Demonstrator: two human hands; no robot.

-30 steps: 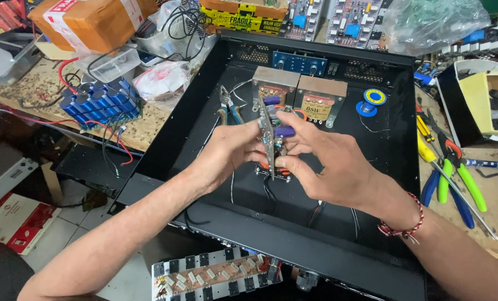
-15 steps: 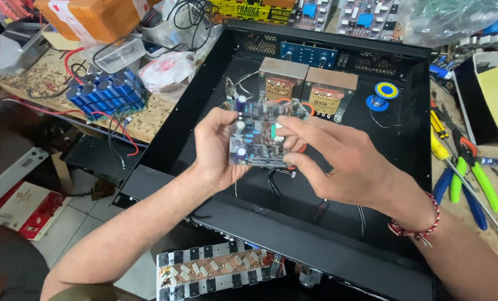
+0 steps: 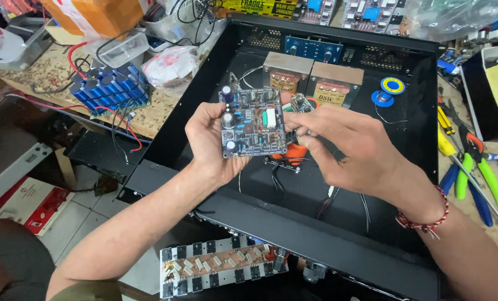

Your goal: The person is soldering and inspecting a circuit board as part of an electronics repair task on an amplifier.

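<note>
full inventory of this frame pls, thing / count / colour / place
circuit board: 1, blue-green, held over the chassis
chassis: 1, black, open, centre
transformers: 2, tan-topped, rear of the chassis
solder spools: 2, blue, one with yellow, right of the transformers
capacitor bank: 1, blue, bench at left
cardboard box: 1, orange, top left
hand tools: several, green, blue and yellow handles, right bench
transistor strip: 1, brown board, bottom centre
left hand: 1, grips the board's left edge
right hand: 1, red wrist cord, fingers at the board's right edge
</note>
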